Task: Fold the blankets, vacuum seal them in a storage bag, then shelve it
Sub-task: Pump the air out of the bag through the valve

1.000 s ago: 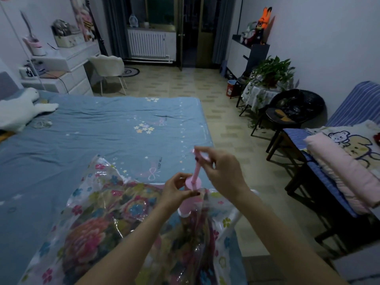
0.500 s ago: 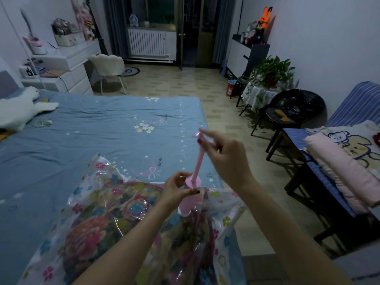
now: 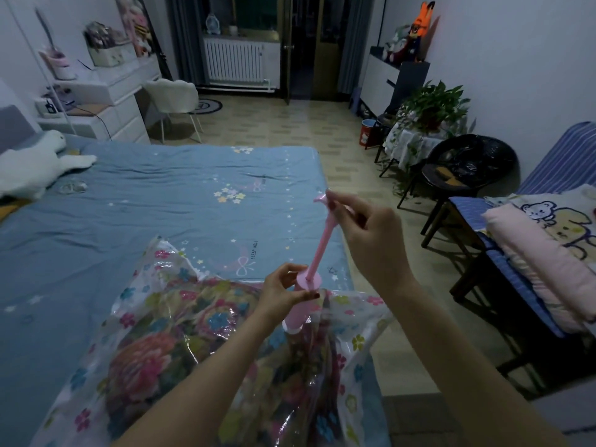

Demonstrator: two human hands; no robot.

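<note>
A clear storage bag (image 3: 154, 317) printed with small flowers lies on the near corner of the blue bed (image 3: 161, 201); a folded floral blanket (image 3: 145, 369) shows through it. A pink hand pump (image 3: 298, 314) stands upright on the bag. My left hand (image 3: 283, 293) grips the pump's barrel just under its top flange. My right hand (image 3: 364, 230) pinches the handle at the top of the pump's rod (image 3: 322, 240), which is drawn far out and leans to the right.
A white plush toy (image 3: 35, 166) lies at the bed's left. Folded pink and cartoon-print blankets (image 3: 548, 253) sit on a striped sofa at right. A black chair (image 3: 464, 169), a potted plant (image 3: 432, 104), a white chair (image 3: 172, 98) and a dresser (image 3: 106, 101) ring the tiled floor.
My right hand has pulled the pump's rod up and to the right, so much more of the rod shows. My left hand and the barrel stay in place.
</note>
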